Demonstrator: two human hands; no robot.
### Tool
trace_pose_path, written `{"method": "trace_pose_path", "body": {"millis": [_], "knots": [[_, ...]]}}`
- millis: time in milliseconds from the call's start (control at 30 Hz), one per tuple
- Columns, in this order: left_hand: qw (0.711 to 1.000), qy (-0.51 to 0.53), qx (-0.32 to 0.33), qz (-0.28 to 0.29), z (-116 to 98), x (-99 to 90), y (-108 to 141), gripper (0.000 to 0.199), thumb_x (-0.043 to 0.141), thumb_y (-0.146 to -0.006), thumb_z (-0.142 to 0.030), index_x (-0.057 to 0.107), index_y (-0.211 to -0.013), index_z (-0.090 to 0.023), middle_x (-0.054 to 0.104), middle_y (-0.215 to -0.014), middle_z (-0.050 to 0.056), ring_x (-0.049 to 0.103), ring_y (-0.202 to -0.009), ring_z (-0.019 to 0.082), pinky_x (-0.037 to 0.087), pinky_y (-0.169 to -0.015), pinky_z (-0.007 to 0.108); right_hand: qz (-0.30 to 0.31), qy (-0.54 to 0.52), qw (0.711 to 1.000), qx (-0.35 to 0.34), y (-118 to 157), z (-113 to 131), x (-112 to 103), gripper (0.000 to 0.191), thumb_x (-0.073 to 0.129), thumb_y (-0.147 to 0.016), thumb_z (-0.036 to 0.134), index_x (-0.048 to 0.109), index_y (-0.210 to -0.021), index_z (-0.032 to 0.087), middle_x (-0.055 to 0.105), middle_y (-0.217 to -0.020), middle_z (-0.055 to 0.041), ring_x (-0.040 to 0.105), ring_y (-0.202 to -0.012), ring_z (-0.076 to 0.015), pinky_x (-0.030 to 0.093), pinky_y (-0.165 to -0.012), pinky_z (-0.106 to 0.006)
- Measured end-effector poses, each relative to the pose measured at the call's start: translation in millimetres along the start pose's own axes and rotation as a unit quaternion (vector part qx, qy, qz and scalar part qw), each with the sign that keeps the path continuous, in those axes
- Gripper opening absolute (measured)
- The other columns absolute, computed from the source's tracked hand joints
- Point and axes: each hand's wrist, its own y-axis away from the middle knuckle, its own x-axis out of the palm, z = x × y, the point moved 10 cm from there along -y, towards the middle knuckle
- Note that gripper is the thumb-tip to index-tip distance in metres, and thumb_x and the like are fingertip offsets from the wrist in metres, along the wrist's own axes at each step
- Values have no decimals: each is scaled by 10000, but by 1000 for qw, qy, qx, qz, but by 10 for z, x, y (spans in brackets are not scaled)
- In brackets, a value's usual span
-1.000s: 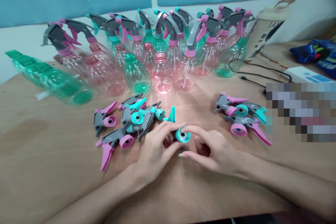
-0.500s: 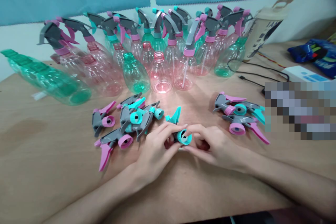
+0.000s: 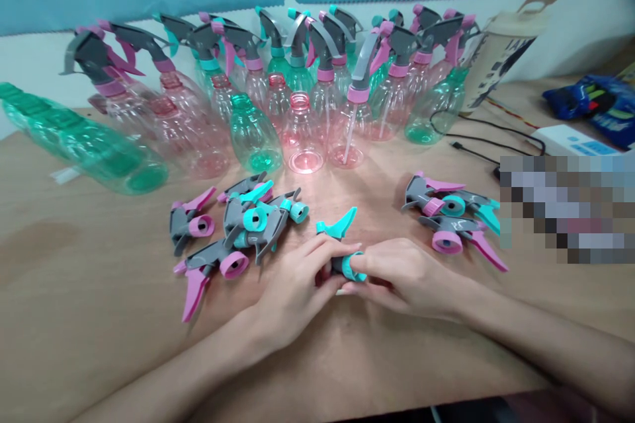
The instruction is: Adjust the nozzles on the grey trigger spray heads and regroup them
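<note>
Both hands are on one grey and teal trigger spray head (image 3: 342, 228), low over the table's front. My left hand (image 3: 295, 284) is closed around its grey body, with the fingers above and the thumb below. The fingers of my right hand (image 3: 409, 277) pinch its teal collar, which faces right; the index fingertip covers part of the opening. To the left lies a pile of loose spray heads (image 3: 255, 218) in grey with pink or teal parts. A smaller group of spray heads (image 3: 449, 241) lies to the right.
Behind the hands stand several pink and green bottles (image 3: 305, 139), some topped with spray heads, some open-necked. Green bottles (image 3: 99, 152) lie at the left. A cream shaker bottle (image 3: 501, 59), black cable (image 3: 476, 142), white box (image 3: 570, 142) and blue packet (image 3: 595, 102) are at right.
The spray head has turned so its collar opening faces more to the right, and its teal trigger shows more. My right index finger now covers more of the collar.
</note>
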Motion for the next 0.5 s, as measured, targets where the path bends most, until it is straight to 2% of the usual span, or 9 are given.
{"method": "trace_pose_path", "body": {"millis": [300,500], "knots": [[1000,5,12,9,-14,21,-14,263,620,-841,-153,567,-1096,-194,599,-905,12,520,-694,129,424,-625,230,-12,-10,1000,4,-3,-4,15,307,436,-953,300,490,-674,184,484,-600,23,454,-533,-102,339,-491,-227],[1000,14,8,10,-25,21,-15,292,616,-817,-73,582,-1087,-179,609,-934,20,543,-756,139,443,-691,247,-12,-20,1000,21,-4,-17,-24,313,489,-932,318,476,-652,178,453,-586,38,439,-527,-89,336,-504,-214]]}}
